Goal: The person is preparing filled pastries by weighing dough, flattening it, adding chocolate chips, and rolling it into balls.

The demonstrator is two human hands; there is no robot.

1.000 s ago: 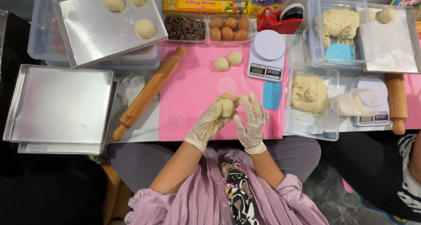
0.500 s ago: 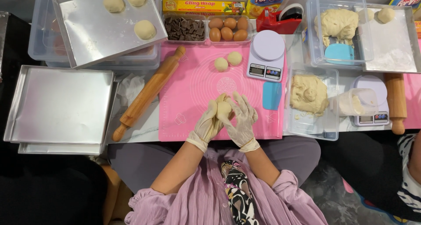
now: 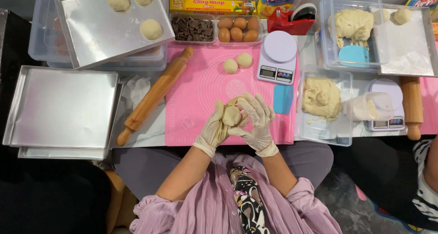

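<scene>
Gloved left hand (image 3: 214, 130) cups a dough ball (image 3: 231, 116), fingers curled beneath to cradle it; gloved right hand (image 3: 258, 123) pinches its top, above a pink silicone mat (image 3: 200, 88)

pink mat (image 3: 200, 78) | pale dough ball (image 3: 231, 115) | blue scraper (image 3: 283, 99)
</scene>
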